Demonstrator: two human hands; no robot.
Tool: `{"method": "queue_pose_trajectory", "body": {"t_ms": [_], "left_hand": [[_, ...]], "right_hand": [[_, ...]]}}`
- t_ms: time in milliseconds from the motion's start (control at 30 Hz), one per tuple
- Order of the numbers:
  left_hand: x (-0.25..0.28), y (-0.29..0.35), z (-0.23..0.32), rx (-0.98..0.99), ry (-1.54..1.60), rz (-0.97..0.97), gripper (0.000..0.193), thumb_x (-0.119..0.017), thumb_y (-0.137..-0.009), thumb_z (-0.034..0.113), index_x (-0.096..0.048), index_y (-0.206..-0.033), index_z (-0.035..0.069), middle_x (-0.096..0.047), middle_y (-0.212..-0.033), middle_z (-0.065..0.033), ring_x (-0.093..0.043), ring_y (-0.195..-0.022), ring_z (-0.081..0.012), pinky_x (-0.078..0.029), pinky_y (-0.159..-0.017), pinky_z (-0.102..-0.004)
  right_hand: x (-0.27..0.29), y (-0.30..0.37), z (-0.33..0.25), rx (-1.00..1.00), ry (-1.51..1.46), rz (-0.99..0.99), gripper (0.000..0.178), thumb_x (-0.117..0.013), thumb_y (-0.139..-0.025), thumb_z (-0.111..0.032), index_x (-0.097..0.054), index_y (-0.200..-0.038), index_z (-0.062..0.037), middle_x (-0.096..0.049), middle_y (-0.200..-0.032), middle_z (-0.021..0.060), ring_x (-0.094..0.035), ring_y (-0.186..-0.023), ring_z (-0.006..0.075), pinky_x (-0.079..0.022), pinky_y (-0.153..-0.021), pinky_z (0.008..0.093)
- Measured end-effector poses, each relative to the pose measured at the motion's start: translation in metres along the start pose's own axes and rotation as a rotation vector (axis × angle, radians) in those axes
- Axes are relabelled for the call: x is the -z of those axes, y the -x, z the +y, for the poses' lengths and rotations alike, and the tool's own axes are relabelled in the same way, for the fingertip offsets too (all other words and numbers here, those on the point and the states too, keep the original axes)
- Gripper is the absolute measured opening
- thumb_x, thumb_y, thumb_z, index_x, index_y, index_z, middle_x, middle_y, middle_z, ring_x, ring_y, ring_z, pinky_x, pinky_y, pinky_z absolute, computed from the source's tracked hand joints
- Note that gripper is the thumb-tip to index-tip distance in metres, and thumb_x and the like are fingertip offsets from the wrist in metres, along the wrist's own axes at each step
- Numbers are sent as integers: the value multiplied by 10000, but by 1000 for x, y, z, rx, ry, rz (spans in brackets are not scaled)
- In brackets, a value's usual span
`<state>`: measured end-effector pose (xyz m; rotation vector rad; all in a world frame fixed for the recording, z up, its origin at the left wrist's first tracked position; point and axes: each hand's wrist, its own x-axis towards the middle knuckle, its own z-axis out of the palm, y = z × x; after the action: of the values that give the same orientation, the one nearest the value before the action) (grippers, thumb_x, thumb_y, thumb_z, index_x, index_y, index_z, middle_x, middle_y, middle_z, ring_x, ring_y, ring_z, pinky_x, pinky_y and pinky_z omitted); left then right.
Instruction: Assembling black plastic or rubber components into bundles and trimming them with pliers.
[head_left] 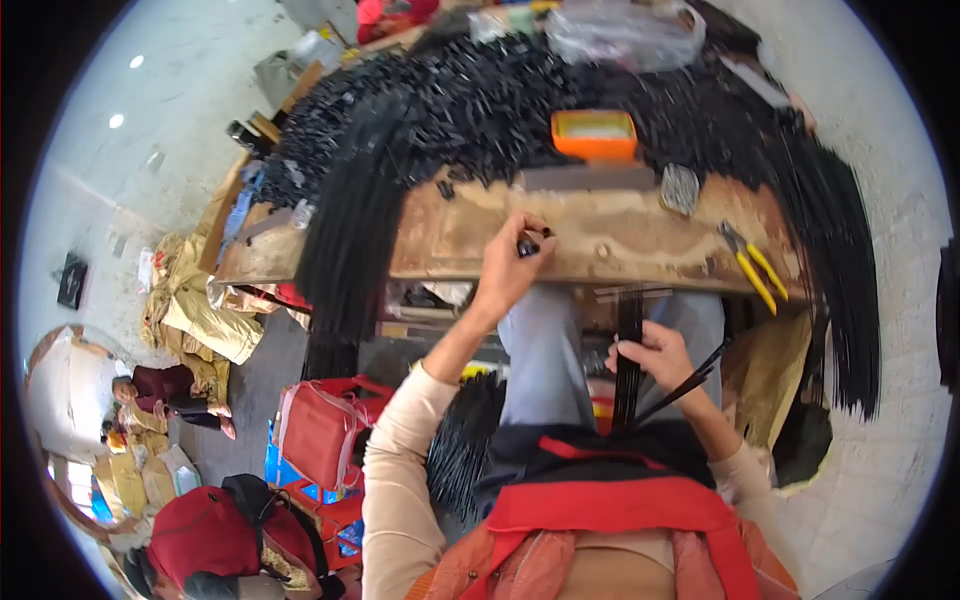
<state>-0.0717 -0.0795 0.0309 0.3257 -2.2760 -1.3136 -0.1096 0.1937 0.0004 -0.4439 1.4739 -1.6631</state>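
Above the near edge of the worn wooden table (450,232), my left hand (507,266) is closed around small black pieces (528,244) that show between its fingers; their exact kind I cannot make out. My right hand (662,355) is over my lap, thumb and fingers closed on a bundle of long thin black strips (628,375). Some strips run back from that hand along the wrist. A large heap of short black pieces (470,95) covers the far part of the table.
Long black strips (350,220) hang over the table's left side, and more strips (840,280) hang on the right. An orange box (594,145), a transparent packet (679,190) and yellow-handled pliers (755,270) lie on the table. A red bag (316,438) stands at left; people sit beyond.
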Motion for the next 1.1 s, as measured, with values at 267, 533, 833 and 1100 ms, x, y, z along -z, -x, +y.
{"method": "queue_pose_trajectory", "body": {"t_ms": [267,533,833,1100], "left_hand": [[-42,79,21,361,766,244,144,-568,-970,152,-573,-1040,26,-664,-910,-57,-459,-579,-58,-364,-517,-207],[-63,87,33,388,875,333,197,-574,-971,171,-589,-1097,20,-661,-954,-69,-577,-714,-101,-450,-598,-233],[-42,108,26,548,1146,94,220,-635,-929,143,-617,-1092,-3,-639,-1000,-80,-654,-813,-145,-567,-710,-254],[-44,106,27,591,1132,68,220,-642,-925,164,-640,-1068,-3,-644,-1034,-94,-662,-868,-166,-574,-761,-262]], "right_hand": [[-20,11,7,-27,-25,-76,161,-599,-913,-54,-605,-1047,34,-685,-967,113,-676,-854,178,-538,-814,307],[-34,18,10,-31,-48,-49,148,-648,-899,-83,-607,-997,21,-651,-901,53,-669,-840,143,-522,-733,260],[-36,20,7,-2,-22,13,166,-666,-892,-99,-612,-993,21,-663,-866,63,-657,-794,126,-510,-702,247],[-35,21,10,-14,-22,25,137,-669,-884,-91,-622,-949,21,-670,-825,64,-662,-766,122,-503,-679,236]]}}
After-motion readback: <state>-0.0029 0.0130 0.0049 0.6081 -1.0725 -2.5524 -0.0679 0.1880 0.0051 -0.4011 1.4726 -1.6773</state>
